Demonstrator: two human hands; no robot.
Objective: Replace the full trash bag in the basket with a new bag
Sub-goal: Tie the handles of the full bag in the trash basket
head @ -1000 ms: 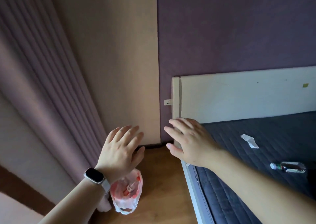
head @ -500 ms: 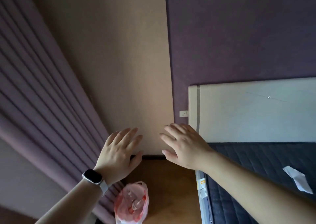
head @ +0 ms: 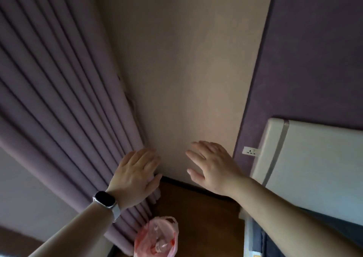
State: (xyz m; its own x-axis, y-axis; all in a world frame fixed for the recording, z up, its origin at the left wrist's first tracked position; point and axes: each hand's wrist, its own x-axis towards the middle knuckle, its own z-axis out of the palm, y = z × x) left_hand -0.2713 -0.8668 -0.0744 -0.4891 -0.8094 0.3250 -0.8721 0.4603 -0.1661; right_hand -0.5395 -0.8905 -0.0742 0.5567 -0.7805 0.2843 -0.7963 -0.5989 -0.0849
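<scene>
The head view looks down into a room corner. The left hand (head: 135, 176) is held out flat with its back to the camera, fingers straight and close together, thumb out to the side, and it has hold of nothing. It lies over the lower folds of the purple curtain (head: 59, 99); whether it touches the cloth cannot be told. On that wrist sits a smartwatch (head: 104, 198) with a dark, blank face and a pale strap. The right hand (head: 214, 168) is likewise flat and spread, fingers straight, thumb pointing toward the left hand, and it holds nothing. It is seen against the beige wall (head: 186, 70), with a clear gap between the two hands.

The trash bag (head: 157, 239), thin pink and red see-through plastic, stands on the wooden floor (head: 196, 213) at the bottom edge of the picture, just beside the foot of the curtain, below the left hand and apart from it. Its mouth is open upward, and something clear and bottle-like lies inside among red bits. The basket under it cannot be made out.

To the right, a purple wall (head: 314, 50) carries a white socket (head: 250, 151), whose small dark marks are too small to read. Beside it stands a white headboard (head: 314, 168) with a grey strip, above a dark blue mattress (head: 275, 243)
</scene>
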